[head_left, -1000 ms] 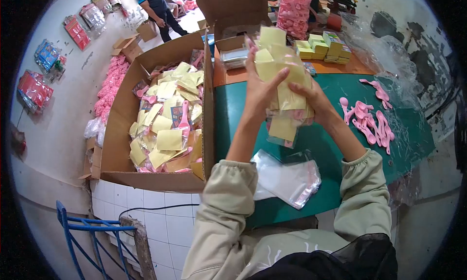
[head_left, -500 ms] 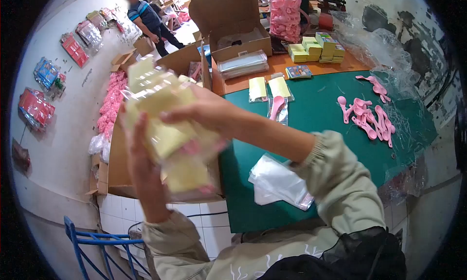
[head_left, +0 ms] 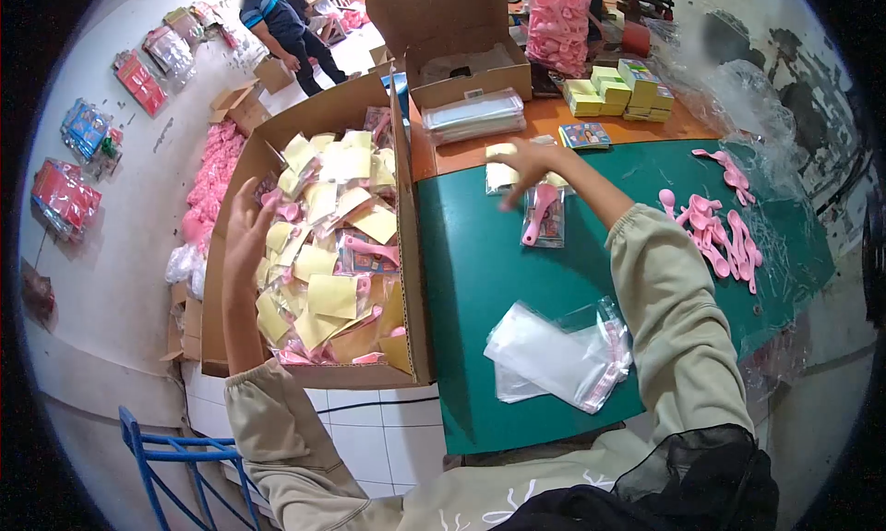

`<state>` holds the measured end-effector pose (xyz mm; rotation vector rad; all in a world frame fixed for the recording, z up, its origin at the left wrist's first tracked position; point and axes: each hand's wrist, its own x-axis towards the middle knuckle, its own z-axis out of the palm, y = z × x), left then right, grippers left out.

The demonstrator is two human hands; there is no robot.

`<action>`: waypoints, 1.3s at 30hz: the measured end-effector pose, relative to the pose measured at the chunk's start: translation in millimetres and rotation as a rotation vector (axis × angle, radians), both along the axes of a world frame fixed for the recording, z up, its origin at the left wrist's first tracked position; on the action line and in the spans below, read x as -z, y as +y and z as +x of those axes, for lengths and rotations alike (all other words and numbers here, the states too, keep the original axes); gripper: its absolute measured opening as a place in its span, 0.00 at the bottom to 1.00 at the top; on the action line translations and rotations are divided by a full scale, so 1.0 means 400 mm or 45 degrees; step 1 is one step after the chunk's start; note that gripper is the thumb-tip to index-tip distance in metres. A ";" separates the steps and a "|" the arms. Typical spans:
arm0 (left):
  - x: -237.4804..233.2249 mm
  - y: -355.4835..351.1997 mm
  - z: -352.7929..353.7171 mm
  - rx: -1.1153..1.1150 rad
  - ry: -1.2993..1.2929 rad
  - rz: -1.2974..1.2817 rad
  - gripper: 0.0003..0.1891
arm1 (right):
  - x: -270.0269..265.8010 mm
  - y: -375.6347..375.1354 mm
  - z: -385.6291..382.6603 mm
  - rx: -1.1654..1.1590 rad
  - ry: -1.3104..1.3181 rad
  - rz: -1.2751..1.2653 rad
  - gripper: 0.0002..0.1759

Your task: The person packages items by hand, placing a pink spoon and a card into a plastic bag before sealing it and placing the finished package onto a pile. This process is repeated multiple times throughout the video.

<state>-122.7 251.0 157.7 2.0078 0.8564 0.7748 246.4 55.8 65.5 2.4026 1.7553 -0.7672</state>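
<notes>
My left hand (head_left: 247, 231), fingers apart with nothing in it, is over the left side of a large cardboard box (head_left: 420, 282). Heaped inside the box are many clear packets with yellow cards (head_left: 332, 296) and pink spoons (head_left: 372, 250). My right hand (head_left: 531, 167) reaches over the green table top (head_left: 498, 273), fingers spread and holding nothing. Below it lies a clear packet holding a pink spoon (head_left: 541, 213) on a printed card. Yellow-backed packets (head_left: 499, 178) beside it are partly hidden by the hand.
Clear plastic bags (head_left: 558, 356) lie near the table's front edge. Loose pink spoons (head_left: 715, 231) are heaped at right. Card stacks (head_left: 614, 93), a bundle of clear sleeves (head_left: 475, 118) and an open carton (head_left: 461, 33) stand at the back. A person (head_left: 286, 33) stands beyond.
The bunch of yellow-carded packets has left my hands and the box's heap is now exposed. My right hand has moved right over the table; my left stays by the box.
</notes>
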 end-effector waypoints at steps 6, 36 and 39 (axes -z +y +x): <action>-0.077 -0.252 0.136 0.595 0.222 0.315 0.27 | 0.105 -0.115 0.040 0.092 -0.187 0.244 0.51; 0.375 -0.291 0.650 0.963 0.528 -0.219 0.27 | 0.207 -0.280 -0.121 0.953 0.703 1.395 0.29; 0.379 -0.335 0.635 0.775 0.317 -0.468 0.39 | 0.194 -0.263 -0.127 0.798 0.721 1.311 0.28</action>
